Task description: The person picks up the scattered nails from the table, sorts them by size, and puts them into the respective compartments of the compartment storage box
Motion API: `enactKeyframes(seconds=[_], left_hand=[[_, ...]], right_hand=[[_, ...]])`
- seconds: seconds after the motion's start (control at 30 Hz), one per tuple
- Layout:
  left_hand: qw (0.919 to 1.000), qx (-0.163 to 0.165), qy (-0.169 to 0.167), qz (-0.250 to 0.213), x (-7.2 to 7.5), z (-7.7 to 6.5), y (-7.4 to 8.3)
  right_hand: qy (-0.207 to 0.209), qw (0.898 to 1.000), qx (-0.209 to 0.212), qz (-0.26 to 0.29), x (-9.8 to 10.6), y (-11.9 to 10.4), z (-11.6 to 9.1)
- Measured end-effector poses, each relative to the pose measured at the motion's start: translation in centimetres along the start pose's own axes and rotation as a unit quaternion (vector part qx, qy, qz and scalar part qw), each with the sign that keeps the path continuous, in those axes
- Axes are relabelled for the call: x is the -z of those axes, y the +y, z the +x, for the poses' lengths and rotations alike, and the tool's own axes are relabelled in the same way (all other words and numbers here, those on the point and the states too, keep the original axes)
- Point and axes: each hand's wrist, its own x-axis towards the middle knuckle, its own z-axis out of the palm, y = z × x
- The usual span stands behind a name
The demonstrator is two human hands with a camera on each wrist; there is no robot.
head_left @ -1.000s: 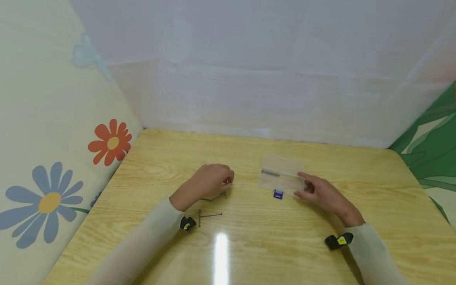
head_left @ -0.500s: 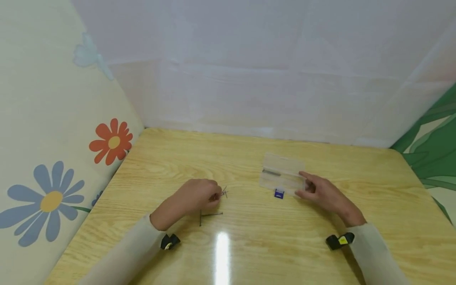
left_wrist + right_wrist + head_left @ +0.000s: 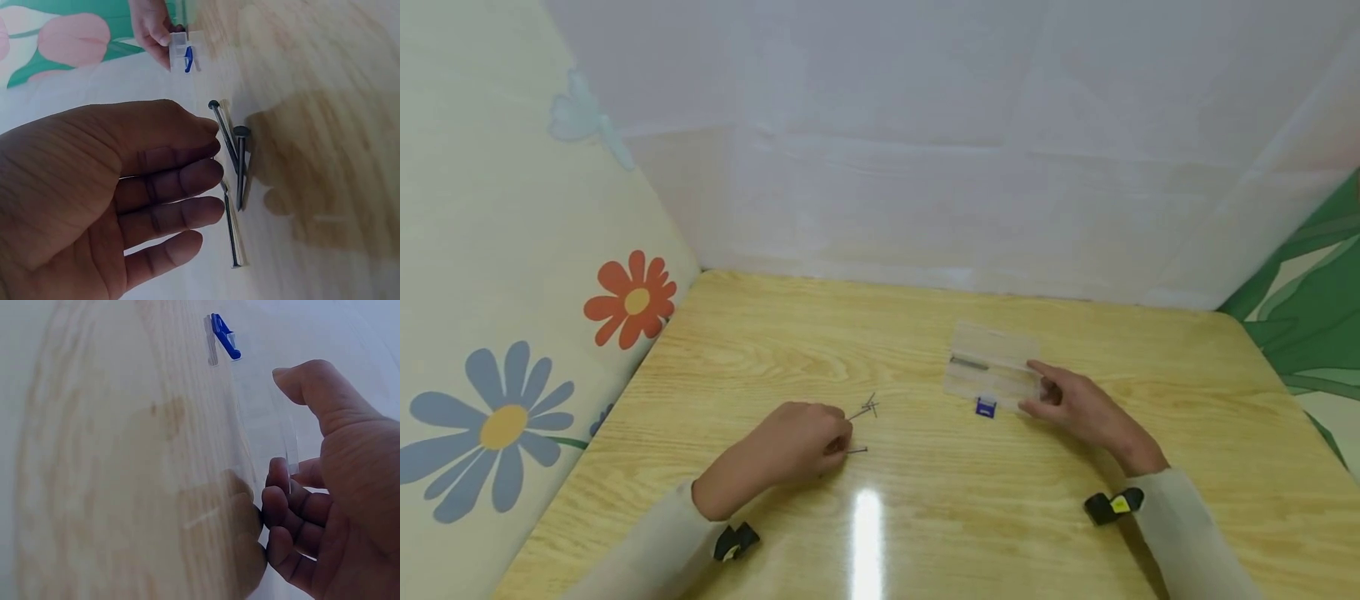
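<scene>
My left hand (image 3: pixel 790 446) is low over the table beside several loose nails, its fingers loosely bent and nothing visibly held. In the left wrist view one nail (image 3: pixel 241 169) lies just beyond the fingertips, crossing another nail (image 3: pixel 220 119); a third nail (image 3: pixel 232 234) is partly behind the fingers. The head view shows a small heap of nails (image 3: pixel 868 407) past the knuckles and a nail head (image 3: pixel 862 450) poking out by the hand. My right hand (image 3: pixel 1075 408) grips the right end of an open clear plastic box (image 3: pixel 1000 383) between thumb and fingers. A nail (image 3: pixel 970 363) lies inside.
The box has a blue latch (image 3: pixel 986 407) on its near side. Under everything is a glossy wood-grain table (image 3: pixel 940 517) with a bright light reflection. A pale cloth wall (image 3: pixel 925 208) rises behind the far edge, with patterned cloth at both sides.
My left hand has come back toward the near left, uncovering the nail heap and now covering part of the nearer nails. The right hand and box stay put.
</scene>
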Motion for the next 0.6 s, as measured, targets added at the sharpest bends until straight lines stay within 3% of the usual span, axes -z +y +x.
enactKeyframes(seconds=[0.6], left_hand=[[0.9997,-0.011,0.007,0.019,-0.79,0.59,0.17]], right_hand=[[0.0,1.0,0.003,-0.001,0.01,0.02,-0.02]])
